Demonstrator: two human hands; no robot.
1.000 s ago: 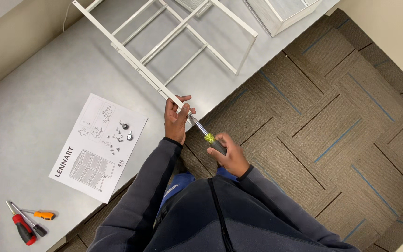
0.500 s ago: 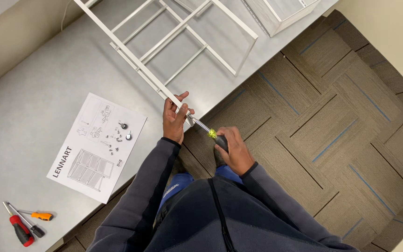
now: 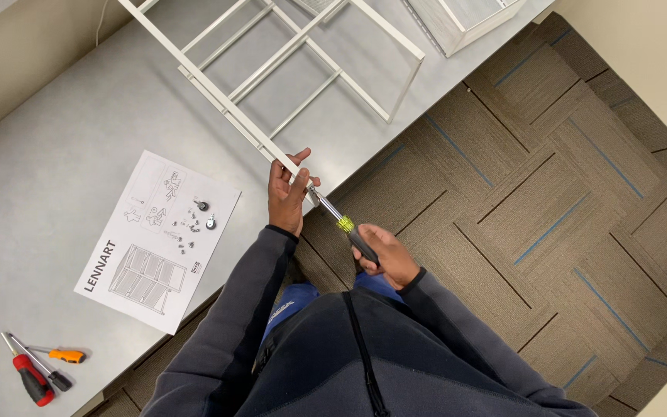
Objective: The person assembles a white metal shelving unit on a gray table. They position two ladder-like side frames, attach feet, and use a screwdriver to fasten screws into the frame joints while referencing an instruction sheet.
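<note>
Two hands work at the near corner of the white metal frame (image 3: 272, 85), which lies on the grey worktop (image 3: 32, 193). The left hand (image 3: 286, 194) has its grip closed around the frame's end. The right hand (image 3: 384, 255) clasps a screwdriver (image 3: 343, 224), its tip touching that end.

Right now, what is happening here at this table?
A person stands at a grey table and works on a white metal frame. The left hand grips the frame's end at the table edge. The right hand holds a screwdriver with its tip against that end. An instruction sheet lies beside them, with small screws and casters on it. Spare screwdrivers lie at the near corner.
</note>
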